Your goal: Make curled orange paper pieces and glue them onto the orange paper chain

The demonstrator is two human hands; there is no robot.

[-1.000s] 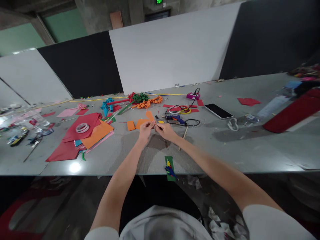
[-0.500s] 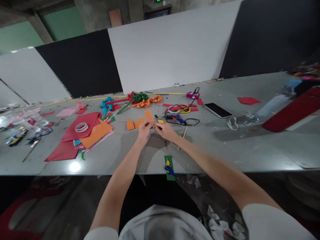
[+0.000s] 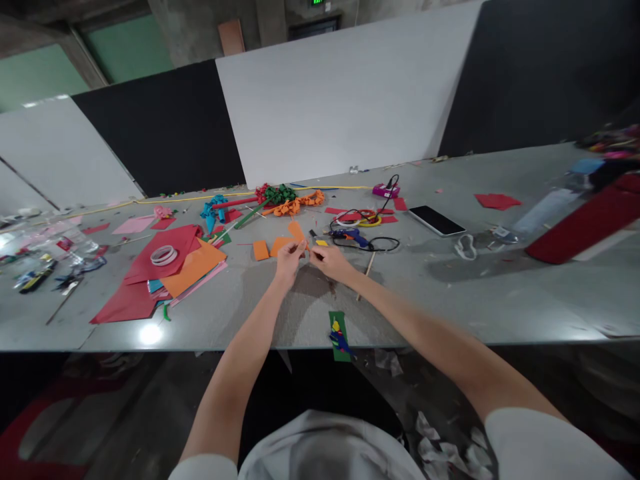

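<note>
The person's left hand (image 3: 289,259) and right hand (image 3: 327,260) meet over the middle of the grey table (image 3: 450,293), fingertips almost touching. The left hand pinches the lower end of an orange paper strip (image 3: 299,233), which rises up and away from the fingers. The right hand is closed narrowly on the same spot; what sits between its fingers is too small to make out.

Containers are few. At the far left lie clear plastic bags (image 3: 55,240) with small dark and coloured bits inside, too blurred to name. A clear plastic bottle (image 3: 543,210) lies on its side at the far right.

Just beyond the hands two more orange paper pieces (image 3: 261,250) lie flat. To the left one stack of paper sheets (image 3: 165,270), red over orange and pink, carries one roll of tape (image 3: 165,255). One blue glue gun (image 3: 353,235) with a looped black cord lies right of the strip, and one thin wooden stick (image 3: 367,270) rests beside the right wrist. Farther back lie curled paper flowers (image 3: 285,199) in green, orange, red and blue. One phone (image 3: 437,221) lies face up to the right. One green paper piece (image 3: 340,335) sits at the near table edge between the forearms. Nothing blocks the hands.
</note>
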